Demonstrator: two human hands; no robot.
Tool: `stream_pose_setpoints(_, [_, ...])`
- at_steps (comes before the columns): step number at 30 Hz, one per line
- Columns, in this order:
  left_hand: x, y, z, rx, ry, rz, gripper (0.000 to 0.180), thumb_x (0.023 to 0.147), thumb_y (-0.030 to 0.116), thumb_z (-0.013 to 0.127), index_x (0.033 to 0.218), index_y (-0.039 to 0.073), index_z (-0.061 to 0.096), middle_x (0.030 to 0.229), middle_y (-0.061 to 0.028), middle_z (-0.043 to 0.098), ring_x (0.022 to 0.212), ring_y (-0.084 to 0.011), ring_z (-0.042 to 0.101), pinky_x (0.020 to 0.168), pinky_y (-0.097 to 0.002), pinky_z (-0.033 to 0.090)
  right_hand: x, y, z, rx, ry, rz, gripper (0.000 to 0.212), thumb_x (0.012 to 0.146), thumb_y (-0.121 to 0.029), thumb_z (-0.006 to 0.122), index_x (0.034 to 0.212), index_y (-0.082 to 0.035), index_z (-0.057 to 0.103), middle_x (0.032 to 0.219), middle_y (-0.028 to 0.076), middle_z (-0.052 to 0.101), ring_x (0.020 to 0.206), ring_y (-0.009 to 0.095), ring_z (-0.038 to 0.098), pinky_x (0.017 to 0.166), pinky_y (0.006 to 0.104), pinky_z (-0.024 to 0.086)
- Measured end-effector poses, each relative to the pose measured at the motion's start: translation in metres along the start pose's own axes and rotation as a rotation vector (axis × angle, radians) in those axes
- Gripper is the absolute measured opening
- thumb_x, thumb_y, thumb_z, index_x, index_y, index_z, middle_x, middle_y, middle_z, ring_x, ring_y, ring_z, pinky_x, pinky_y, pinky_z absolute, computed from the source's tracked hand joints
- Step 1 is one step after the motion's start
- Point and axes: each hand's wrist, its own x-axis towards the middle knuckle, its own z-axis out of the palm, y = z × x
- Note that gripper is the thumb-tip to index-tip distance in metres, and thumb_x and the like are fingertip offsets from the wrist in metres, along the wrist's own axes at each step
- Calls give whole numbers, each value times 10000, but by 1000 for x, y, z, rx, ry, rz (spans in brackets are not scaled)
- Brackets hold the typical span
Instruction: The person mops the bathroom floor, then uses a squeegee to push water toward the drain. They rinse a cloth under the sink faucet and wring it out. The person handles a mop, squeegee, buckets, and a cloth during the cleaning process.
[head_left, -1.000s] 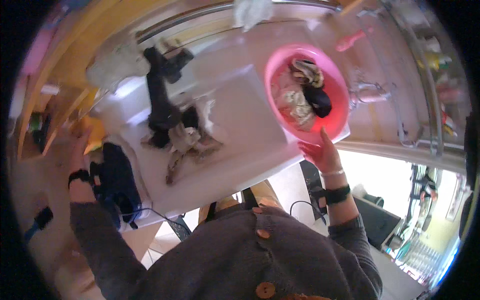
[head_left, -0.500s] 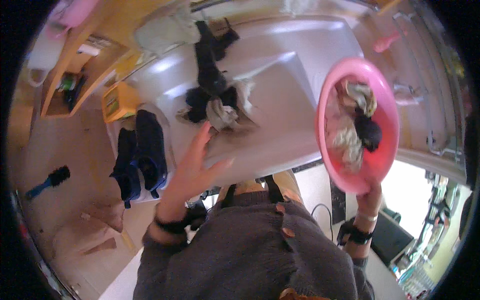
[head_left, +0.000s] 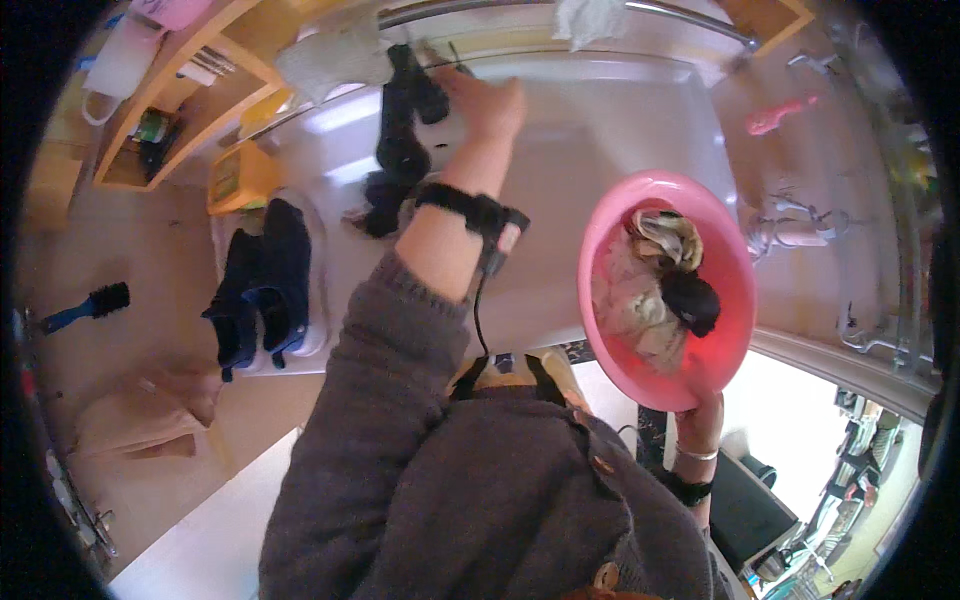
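Note:
My left hand reaches over the white sink to the far side, its fingers bent toward the handle end of a black tap. Whether they grip it is hidden by the hand. Beneath the tap's spout, dark wet cloth lies in the sink, partly covered by my left wrist. At the right, my right hand is closed on the near rim of a pink basin, which it holds up tilted. Inside the basin are crumpled pale cloths and a black cloth, seemingly socks.
Dark blue shoes stand on the sink's left ledge, beside a yellow box. A wooden shelf juts out at the upper left. A metal rail runs along the back. A blue brush shows at far left.
My left hand has moved from above the front of the sink to the tap at the back. The pink basin, in my right hand, has shifted left and slightly nearer me.

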Motion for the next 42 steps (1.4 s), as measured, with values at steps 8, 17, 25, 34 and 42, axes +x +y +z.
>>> stream_pose_setpoints(8, [18, -49, 48, -46, 14, 121, 875, 641, 200, 689, 1337, -64, 228, 1354, -262, 311, 1284, -397, 258, 1070, -425, 224, 97, -43, 31, 55, -163, -135, 151, 805, -99, 585, 948, -50, 577, 760, -15, 556, 557, 67, 493, 456, 184, 360])
stream_pose_setpoints(17, [-12, -60, 26, 362, -108, 275, 786, 701, 199, 664, 1342, 7, 254, 1377, -227, 286, 1301, -355, 251, 1057, -383, 273, 200, -56, 81, 345, -340, 50, 210, 841, -149, 590, 1025, -53, 561, 905, 68, 628, 742, 173, 605, 559, 233, 494])
stream_pose_setpoints(25, [-115, -107, -173, 195, -1079, 62, 575, 787, 372, 609, 1222, 22, 473, 1250, -196, 474, 1152, -350, 450, 953, -397, 384, 108, -17, 203, -477, -830, 90, 508, 846, -267, 595, 1246, 6, 441, 1100, 137, 576, 939, 211, 587, 702, 284, 484])
stream_pose_setpoints(34, [-118, -88, -354, 763, 259, 255, 470, 703, 156, 679, 1128, 51, 507, 1204, -171, 492, 1090, -350, 464, 916, -447, 377, 248, -24, 424, -855, -487, -1115, 370, 895, -245, 499, 1231, -90, 490, 970, 113, 632, 656, 164, 606, 572, 292, 494])
stream_pose_setpoints(42, [-99, -80, -388, 886, 353, 260, 557, 697, 206, 728, 1166, 21, 490, 1177, -192, 501, 1091, -360, 466, 942, -427, 375, 264, -28, 438, -1494, -96, -1769, 224, 850, -223, 512, 987, -57, 573, 918, 155, 616, 700, 293, 631, 611, 384, 519])
